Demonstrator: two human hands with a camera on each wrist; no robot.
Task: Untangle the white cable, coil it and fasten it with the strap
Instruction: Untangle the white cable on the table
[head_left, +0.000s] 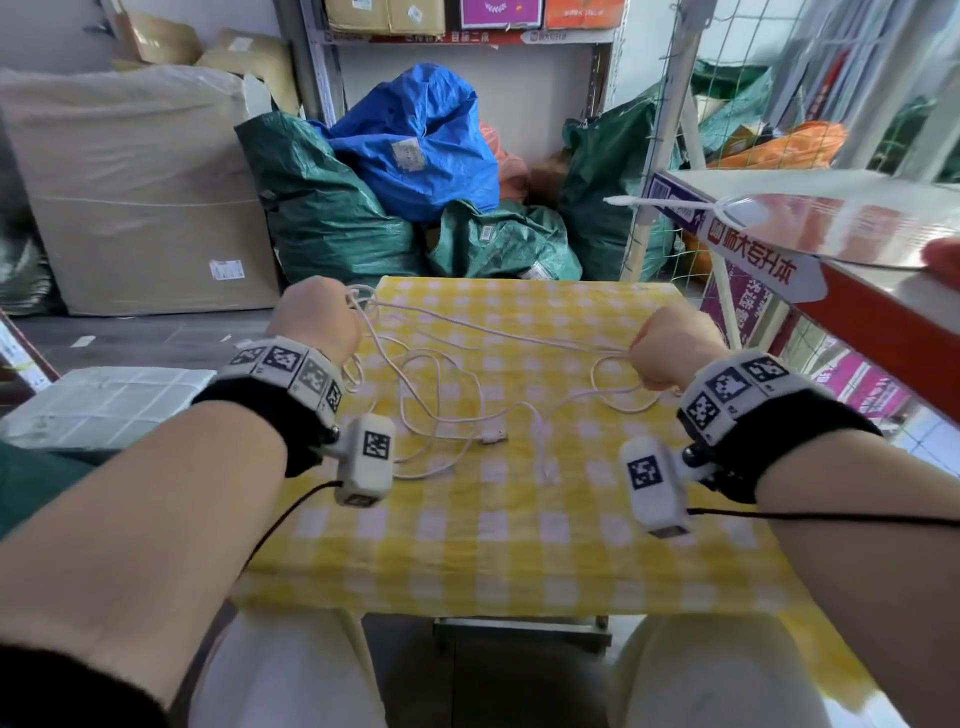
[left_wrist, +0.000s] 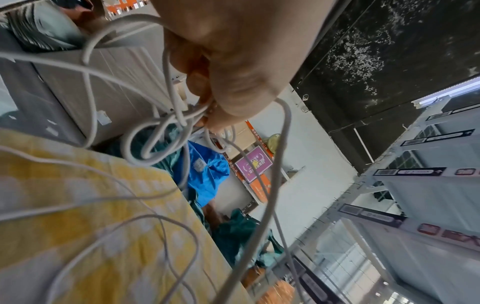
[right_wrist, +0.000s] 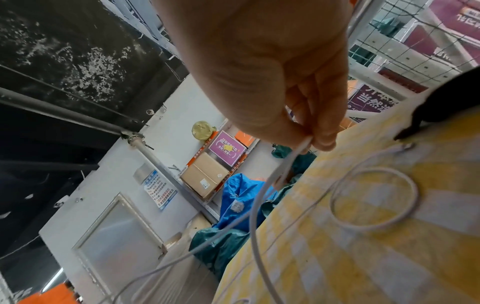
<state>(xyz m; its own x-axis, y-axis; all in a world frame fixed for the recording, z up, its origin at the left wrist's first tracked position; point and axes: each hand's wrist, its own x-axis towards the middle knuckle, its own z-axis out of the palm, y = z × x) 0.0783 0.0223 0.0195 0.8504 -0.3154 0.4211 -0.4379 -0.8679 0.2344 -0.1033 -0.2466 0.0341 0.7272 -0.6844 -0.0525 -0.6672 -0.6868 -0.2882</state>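
Above the counter (head_left: 519, 545), we are pinching a tangled bunch of the white cable (head_left: 452, 405) in our left hand (head_left: 314, 317). Our right hand (head_left: 670, 345) is pinching one strand, pulled taut between both.

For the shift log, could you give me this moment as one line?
left hand: grips tangled white cable | right hand: pinches a strand | rest: loose loops on checked tablecloth

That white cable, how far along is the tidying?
Early. Nothing looks finished: the white cable lies in loose loops on the yellow checked table. In hand: the left hand grips a knotted bunch, the right hand pinches a strand, stretched between them. Left: untangling, coiling, strapping; no strap identifiable.
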